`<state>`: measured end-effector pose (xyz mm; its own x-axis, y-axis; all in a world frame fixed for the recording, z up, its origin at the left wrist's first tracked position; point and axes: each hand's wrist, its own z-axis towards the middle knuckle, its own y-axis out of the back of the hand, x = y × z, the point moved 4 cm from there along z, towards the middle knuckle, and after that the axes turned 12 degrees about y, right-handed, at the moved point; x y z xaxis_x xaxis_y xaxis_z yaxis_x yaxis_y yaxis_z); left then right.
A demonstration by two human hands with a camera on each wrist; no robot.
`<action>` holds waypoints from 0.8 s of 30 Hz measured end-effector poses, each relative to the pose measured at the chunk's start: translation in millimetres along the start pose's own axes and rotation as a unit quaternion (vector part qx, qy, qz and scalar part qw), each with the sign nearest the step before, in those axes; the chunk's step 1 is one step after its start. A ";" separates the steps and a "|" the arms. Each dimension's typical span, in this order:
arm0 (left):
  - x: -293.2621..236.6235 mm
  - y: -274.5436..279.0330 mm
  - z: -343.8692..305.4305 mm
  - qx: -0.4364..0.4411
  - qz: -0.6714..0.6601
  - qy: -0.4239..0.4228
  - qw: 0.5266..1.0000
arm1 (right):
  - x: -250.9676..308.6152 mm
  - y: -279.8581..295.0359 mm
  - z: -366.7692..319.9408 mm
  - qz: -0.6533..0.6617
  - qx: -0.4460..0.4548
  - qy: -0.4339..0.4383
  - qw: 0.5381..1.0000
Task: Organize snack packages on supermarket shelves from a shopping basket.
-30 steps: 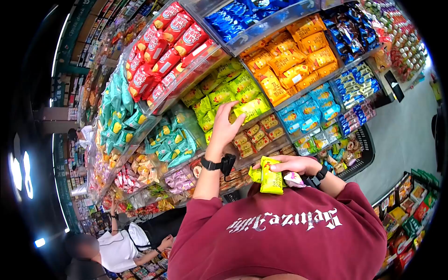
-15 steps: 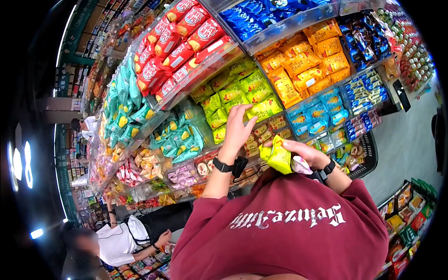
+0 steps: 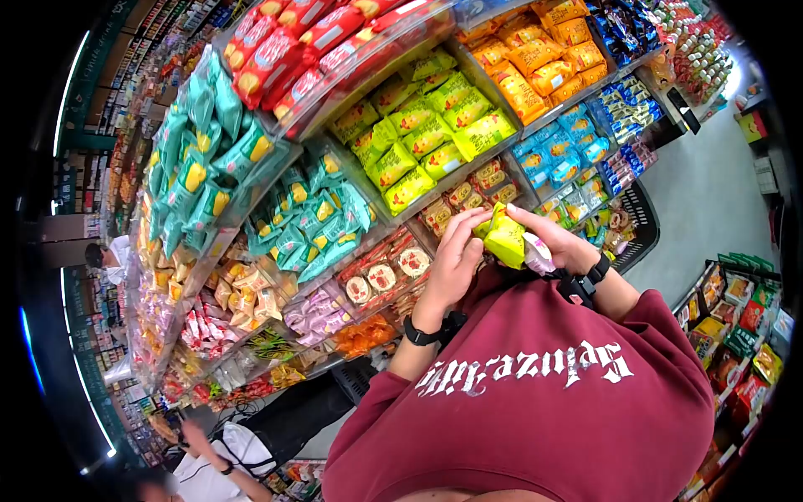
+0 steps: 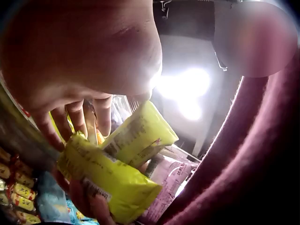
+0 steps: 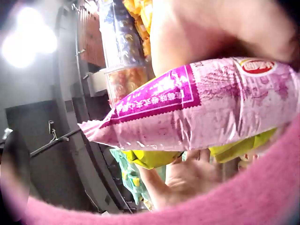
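Note:
My right hand (image 3: 559,243) grips lime-green snack packs (image 3: 505,238) and a pink snack pack (image 3: 538,253) in front of the shirt. In the left wrist view, two lime-green packs (image 4: 112,176) lie crossed over the pink one (image 4: 166,178), with the right fingers (image 4: 101,206) curled round them from below. Beside them is my left hand (image 3: 456,261), its fingers extended to the packs and its thumb close by. The right wrist view has the pink pack (image 5: 206,105) across its middle, hiding much of both hands; the left palm (image 5: 187,180) shows beneath.
Ahead stand clear bins with more lime-green packs (image 3: 427,125), red packs (image 3: 284,58), teal packs (image 3: 309,217), orange packs (image 3: 544,58) and blue packs (image 3: 560,151). A black basket (image 3: 644,222) is at right. Another person in a white shirt (image 3: 222,468) stands at lower left.
My left hand has moved back from the lime-green bin to the packs in my right hand. Those packs have tilted and shifted up in the head view. The other person's arm has moved.

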<state>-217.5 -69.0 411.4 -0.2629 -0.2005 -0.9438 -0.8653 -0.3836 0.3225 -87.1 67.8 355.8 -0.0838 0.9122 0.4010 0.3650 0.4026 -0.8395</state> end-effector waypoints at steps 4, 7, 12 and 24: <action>28.2 11.9 -37.9 0.015 -0.050 0.004 0.999 | -44.9 -3.2 3.3 -0.082 -0.086 -0.006 0.993; 36.2 18.5 -56.6 0.000 -0.002 0.001 1.000 | -65.4 -6.6 5.9 -0.202 -0.096 0.050 0.973; 52.1 22.8 -76.8 0.028 0.037 0.019 0.999 | -87.2 -7.1 -0.6 -0.197 -0.132 0.038 0.971; 46.3 56.1 -60.6 -0.107 -0.159 0.091 0.977 | -63.8 -19.8 9.7 -0.199 0.022 0.000 0.980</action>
<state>-252.4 -154.5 390.1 0.1023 -0.1907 -0.9763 -0.7767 -0.6285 0.0414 -98.0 2.3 343.3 -0.2108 0.6822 0.7001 0.2627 0.7294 -0.6317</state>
